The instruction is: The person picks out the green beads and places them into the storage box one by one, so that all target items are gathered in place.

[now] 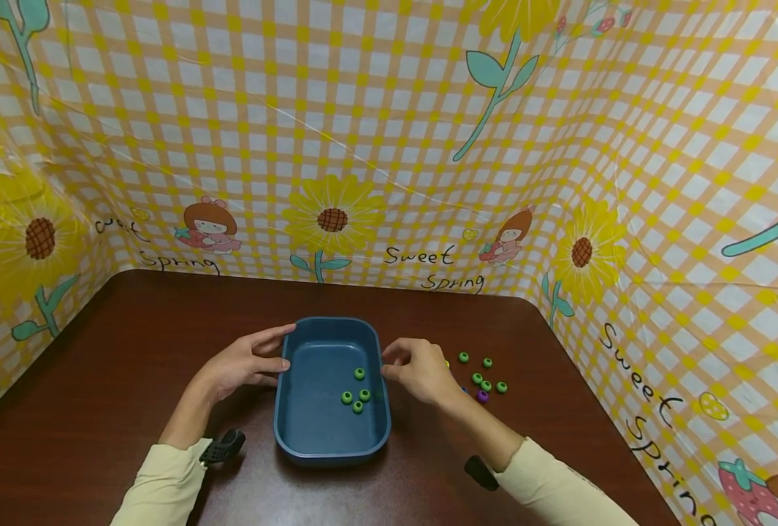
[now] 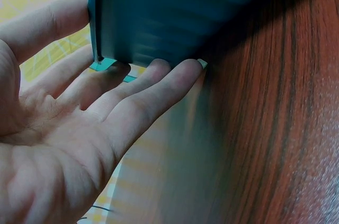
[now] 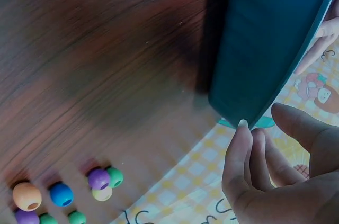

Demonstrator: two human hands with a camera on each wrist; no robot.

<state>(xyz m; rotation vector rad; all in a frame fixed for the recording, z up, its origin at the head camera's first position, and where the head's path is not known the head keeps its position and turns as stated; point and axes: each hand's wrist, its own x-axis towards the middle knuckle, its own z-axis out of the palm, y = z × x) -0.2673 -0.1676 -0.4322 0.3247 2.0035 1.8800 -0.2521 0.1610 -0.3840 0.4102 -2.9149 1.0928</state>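
A deep blue rectangular plastic bin (image 1: 313, 416) stands on the table between both hands. Several green beads (image 1: 359, 374) lie in its right half. My left hand (image 1: 240, 365) is at the bin's left side, fingers extended and spread, with fingertips right at the wall; the left wrist view shows this hand (image 2: 79, 128) palm up beside the bin (image 2: 159, 12). At the opposite rim is my right hand (image 1: 424, 372). In the right wrist view, a gap separates thumb and bent fingers of this hand (image 3: 286, 181), close to the bin's end (image 3: 270, 38), with nothing between them.
Loose beads lie right of the bin: several green ones (image 1: 486, 386), a purple one (image 1: 482, 397), and, in the right wrist view, a blue bead (image 3: 61, 194) and an orange bead (image 3: 27, 196). Checked cloth (image 1: 336, 139) walls in the brown table (image 1: 132, 329) at back and sides.
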